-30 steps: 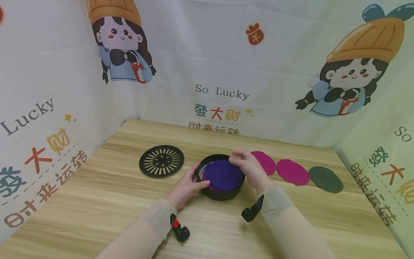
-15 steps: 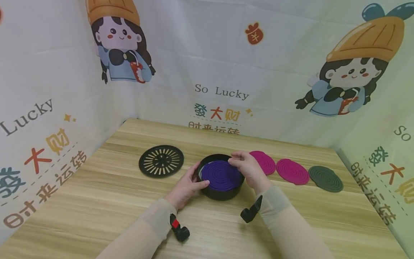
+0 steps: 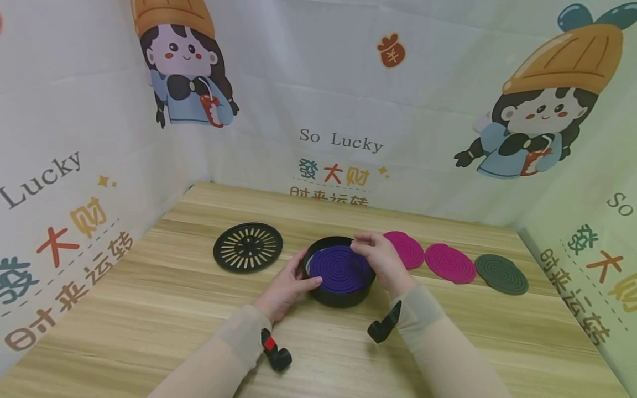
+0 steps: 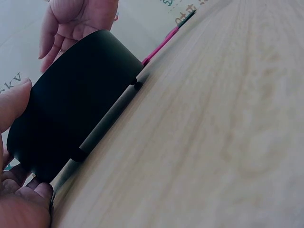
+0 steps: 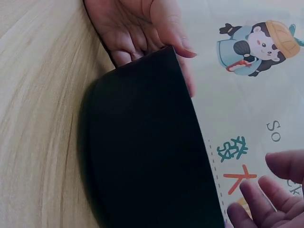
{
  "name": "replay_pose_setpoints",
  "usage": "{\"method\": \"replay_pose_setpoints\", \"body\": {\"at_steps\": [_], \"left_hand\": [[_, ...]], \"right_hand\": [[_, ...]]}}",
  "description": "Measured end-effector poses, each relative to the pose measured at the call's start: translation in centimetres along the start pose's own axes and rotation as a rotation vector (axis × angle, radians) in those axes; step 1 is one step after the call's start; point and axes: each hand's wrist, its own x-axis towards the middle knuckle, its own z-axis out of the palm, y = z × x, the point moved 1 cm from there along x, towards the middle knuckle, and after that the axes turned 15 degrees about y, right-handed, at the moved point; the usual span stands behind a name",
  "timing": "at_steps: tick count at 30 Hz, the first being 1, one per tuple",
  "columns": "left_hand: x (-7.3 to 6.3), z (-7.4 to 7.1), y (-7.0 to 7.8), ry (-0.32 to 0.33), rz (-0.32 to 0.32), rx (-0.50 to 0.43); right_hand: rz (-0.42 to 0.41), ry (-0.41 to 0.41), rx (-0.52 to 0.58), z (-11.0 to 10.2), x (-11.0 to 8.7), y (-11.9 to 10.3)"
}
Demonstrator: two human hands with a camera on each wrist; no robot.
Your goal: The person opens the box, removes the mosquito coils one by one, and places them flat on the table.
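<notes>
Black tin point(image 3: 340, 300) is gripped by left hand point(image 3: 285, 287); right hand point(image 3: 383, 258) is poised, loose-fingered; purple coil point(image 3: 339, 270), likely brittle, best edge-lifted.

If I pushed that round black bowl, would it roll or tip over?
The black bowl probably wouldn't roll, since it stands upright. Tipping seems unlikely too, because it looks wide and low. It may feel stiff: it shows no dent where the left hand holds it.

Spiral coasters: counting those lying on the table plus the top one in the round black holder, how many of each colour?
Magenta spiral coasters: 2
Dark green spiral coaster: 1
Purple-blue spiral coaster, in the black holder: 1
Total: 4
</notes>
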Motion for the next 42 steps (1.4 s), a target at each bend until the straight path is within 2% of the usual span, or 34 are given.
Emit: {"method": "replay_pose_setpoints", "body": {"at_steps": [8, 20, 27, 36, 42], "left_hand": [[-0.12, 0.0, 0.18, -0.006, -0.006, -0.001], [-0.13, -0.01, 0.21, -0.001, -0.003, 0.008], [-0.21, 0.04, 0.32, -0.006, -0.002, 0.009], [-0.12, 0.09, 0.18, -0.006, -0.01, 0.006], [0.02, 0.0, -0.01, -0.001, -0.015, 0.004]], "right_hand": [[0.027, 0.078, 0.031, -0.1, 0.13, 0.27], [0.136, 0.053, 0.131, -0.25, 0.73, -0.01], [0.145, 0.082, 0.159, -0.21, 0.74, 0.07], [0.224, 0.045, 0.22, -0.36, 0.5, 0.08], [0.237, 0.033, 0.237, -0.22, 0.28, 0.1]]}}
